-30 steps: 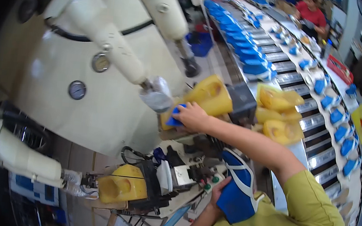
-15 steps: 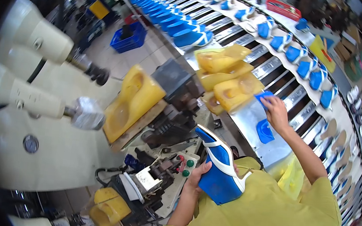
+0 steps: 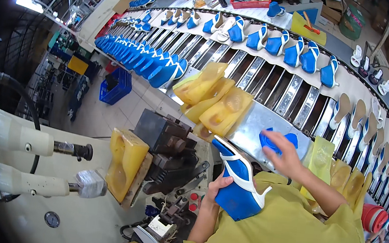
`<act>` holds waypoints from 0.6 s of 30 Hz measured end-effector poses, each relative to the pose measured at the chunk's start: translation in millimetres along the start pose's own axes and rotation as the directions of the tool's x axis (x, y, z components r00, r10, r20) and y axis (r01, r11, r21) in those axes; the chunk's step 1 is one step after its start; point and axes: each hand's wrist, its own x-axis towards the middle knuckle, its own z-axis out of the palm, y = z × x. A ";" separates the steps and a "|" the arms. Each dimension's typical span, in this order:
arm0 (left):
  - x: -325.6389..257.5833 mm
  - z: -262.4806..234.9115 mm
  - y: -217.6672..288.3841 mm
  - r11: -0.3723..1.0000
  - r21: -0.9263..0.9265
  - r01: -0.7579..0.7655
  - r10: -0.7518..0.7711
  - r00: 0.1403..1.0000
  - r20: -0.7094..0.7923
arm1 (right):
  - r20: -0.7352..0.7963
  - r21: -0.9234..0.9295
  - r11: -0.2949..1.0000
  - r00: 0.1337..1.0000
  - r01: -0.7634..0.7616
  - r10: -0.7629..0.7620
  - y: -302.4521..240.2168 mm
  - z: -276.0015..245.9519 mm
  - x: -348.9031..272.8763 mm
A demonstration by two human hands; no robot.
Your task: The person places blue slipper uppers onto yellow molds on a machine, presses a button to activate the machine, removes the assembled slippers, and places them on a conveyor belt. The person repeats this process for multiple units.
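Note:
My left hand is closed round a wedge-heel sandal with a blue heel and white straps, held tilted in front of my yellow-green shirt. My right hand reaches over a metal plate, its fingers stretched out and slightly blurred. Under and beside those fingertips lie blue pieces, partly hidden by the hand; whether it touches them is hard to see.
Yellow moulded pads stack left of the plate. Beside me stands a machine with another yellow pad and two pressing arms. Blue sandals line the slatted conveyor. A blue crate sits on the floor.
My right hand has lowered from lifting a blue piece to a stretched-finger pose over the plate. The view has swung, showing more of the conveyor's far end. My left hand keeps the sandal.

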 end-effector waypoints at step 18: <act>3.4 31.0 33.0 0.953 0.297 0.063 -0.039 0.996 -0.086 | -0.026 -0.091 0.915 0.918 0.392 -0.396 -78.3 -5.0 3.1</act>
